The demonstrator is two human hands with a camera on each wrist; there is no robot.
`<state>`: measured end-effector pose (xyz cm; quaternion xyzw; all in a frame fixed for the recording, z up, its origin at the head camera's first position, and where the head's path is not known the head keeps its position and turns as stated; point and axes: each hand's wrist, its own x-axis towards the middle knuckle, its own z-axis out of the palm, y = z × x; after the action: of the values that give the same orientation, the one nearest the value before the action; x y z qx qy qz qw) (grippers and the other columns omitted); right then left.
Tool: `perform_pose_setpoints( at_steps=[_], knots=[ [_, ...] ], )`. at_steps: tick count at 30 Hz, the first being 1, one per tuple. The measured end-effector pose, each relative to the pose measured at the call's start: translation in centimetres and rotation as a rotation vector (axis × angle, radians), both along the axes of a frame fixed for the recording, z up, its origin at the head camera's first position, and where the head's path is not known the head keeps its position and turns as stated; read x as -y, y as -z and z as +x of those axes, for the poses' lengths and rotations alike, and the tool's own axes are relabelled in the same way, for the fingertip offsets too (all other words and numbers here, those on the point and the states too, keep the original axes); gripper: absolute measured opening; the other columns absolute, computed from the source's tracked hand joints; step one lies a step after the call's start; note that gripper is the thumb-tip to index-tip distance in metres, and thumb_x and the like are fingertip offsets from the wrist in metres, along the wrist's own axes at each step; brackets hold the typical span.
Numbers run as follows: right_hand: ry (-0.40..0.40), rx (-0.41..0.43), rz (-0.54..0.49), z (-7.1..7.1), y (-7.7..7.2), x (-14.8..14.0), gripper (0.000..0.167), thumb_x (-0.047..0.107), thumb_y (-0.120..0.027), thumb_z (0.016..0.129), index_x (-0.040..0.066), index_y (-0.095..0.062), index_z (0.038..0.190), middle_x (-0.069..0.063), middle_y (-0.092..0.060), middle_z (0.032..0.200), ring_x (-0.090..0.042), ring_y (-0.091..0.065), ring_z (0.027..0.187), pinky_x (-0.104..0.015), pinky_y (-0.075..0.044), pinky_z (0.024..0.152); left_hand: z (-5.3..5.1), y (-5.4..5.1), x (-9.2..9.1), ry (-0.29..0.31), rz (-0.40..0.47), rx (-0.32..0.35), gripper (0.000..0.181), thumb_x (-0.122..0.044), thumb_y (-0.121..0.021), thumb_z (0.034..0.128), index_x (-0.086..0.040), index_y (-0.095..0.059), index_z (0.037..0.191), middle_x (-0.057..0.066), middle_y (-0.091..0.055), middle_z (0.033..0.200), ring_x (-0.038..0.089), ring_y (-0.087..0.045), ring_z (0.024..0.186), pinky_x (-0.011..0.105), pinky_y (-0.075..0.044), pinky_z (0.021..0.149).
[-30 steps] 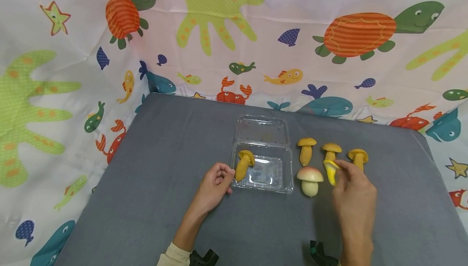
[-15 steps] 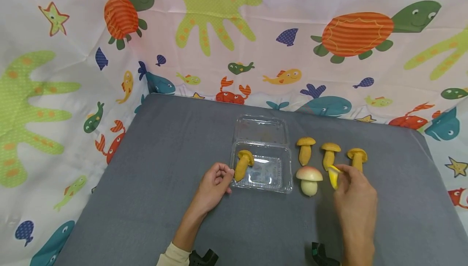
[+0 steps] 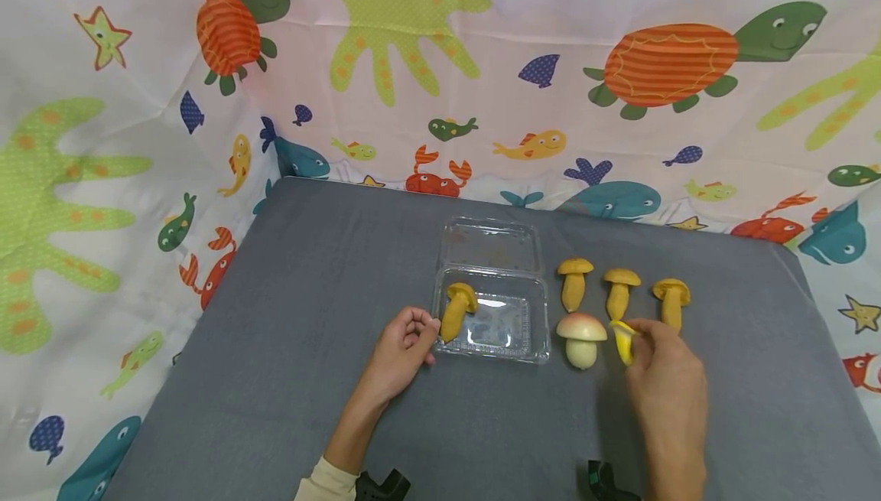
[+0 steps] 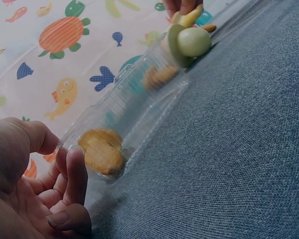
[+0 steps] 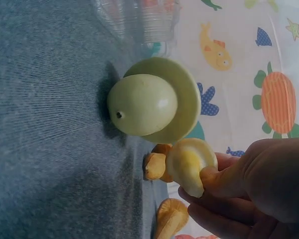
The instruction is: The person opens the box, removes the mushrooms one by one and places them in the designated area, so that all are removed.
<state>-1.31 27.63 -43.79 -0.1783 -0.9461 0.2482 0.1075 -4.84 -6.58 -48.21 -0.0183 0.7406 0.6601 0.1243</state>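
Observation:
A clear plastic clamshell box [image 3: 495, 325] lies with its lid [image 3: 492, 245] folded back. Inside it at the left is a brown toy mushroom [image 3: 456, 313]. My left hand [image 3: 406, 348] pinches the box's left rim between thumb and finger, as the left wrist view shows. Between thumb and fingers my right hand [image 3: 668, 379] holds a small yellow toy mushroom [image 5: 189, 164], just above the cloth. Left of that hand stands a larger toy mushroom [image 3: 581, 340] with a pinkish cap and pale green stem, apart from the yellow one.
Behind the right hand lies a row of brown toy mushrooms: the left one [image 3: 574, 284], the middle one [image 3: 621, 293] and the right one [image 3: 671, 304]. Grey cloth [image 3: 275, 379] covers the table. A sea-animal curtain [image 3: 427, 42] hangs along the back and sides.
My right hand has shifted slightly toward the front with the yellow toy mushroom, away from the middle brown mushroom. The left hand stays on the box.

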Motion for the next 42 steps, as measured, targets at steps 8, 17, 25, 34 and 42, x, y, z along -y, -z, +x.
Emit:
perform_pose_setpoints(
  at_steps=[8, 17, 25, 34, 42],
  knots=[
    [-0.026, 0.055, -0.020, 0.0, 0.8, -0.3, 0.025, 0.004, -0.059, 0.104, 0.008, -0.074, 0.124, -0.024, -0.071, 0.121, -0.047, -0.068, 0.093, -0.062, -0.048, 0.072, 0.0, 0.2, 0.1, 0.001, 0.009, 0.004, 0.019, -0.023, -0.066, 0.1074, -0.004, -0.061, 0.109, 0.008, -0.063, 0.089, 0.020, -0.065, 0.066, 0.029, -0.054, 0.064],
    [-0.053, 0.069, -0.001, 0.2, 1.8, -0.4, 0.024, 0.002, -0.067, 0.099, 0.008, -0.075, 0.121, -0.024, -0.070, 0.128, -0.050, -0.069, 0.098, -0.063, -0.049, 0.071, 0.0, 0.1, 0.1, 0.016, -0.007, -0.003, 0.021, -0.023, -0.065, 0.1076, -0.003, -0.061, 0.111, 0.008, -0.064, 0.091, 0.019, -0.065, 0.066, 0.029, -0.055, 0.065],
    [-0.075, 0.059, -0.002, 0.1, 1.8, -0.5, 0.025, -0.001, -0.068, 0.097, 0.006, -0.075, 0.120, -0.025, -0.070, 0.127, -0.056, -0.066, 0.106, -0.066, -0.047, 0.076, 0.0, 0.0, 0.2, 0.014, -0.007, -0.002, 0.016, -0.022, -0.065, 0.1077, -0.006, -0.062, 0.111, 0.007, -0.064, 0.091, 0.020, -0.065, 0.066, 0.030, -0.055, 0.066],
    [-0.090, 0.117, 0.026, -0.2, 1.6, -0.3, 0.027, 0.001, -0.062, 0.096, 0.001, -0.075, 0.119, -0.027, -0.069, 0.126, -0.034, -0.062, 0.077, -0.050, -0.047, 0.063, 0.0, 0.2, 0.2, 0.020, 0.016, 0.006, 0.019, -0.024, -0.063, 0.1087, -0.006, -0.061, 0.111, 0.009, -0.063, 0.092, 0.020, -0.064, 0.068, 0.032, -0.056, 0.066],
    [-0.088, 0.127, 0.027, -0.2, 1.6, -0.4, 0.030, 0.002, -0.062, 0.094, 0.001, -0.074, 0.121, -0.027, -0.069, 0.126, -0.036, -0.062, 0.081, -0.048, -0.046, 0.062, 0.0, 0.3, 0.2, 0.022, 0.018, 0.008, 0.019, -0.024, -0.063, 0.1087, -0.006, -0.061, 0.111, 0.009, -0.064, 0.092, 0.020, -0.065, 0.068, 0.031, -0.056, 0.067]
  ],
)
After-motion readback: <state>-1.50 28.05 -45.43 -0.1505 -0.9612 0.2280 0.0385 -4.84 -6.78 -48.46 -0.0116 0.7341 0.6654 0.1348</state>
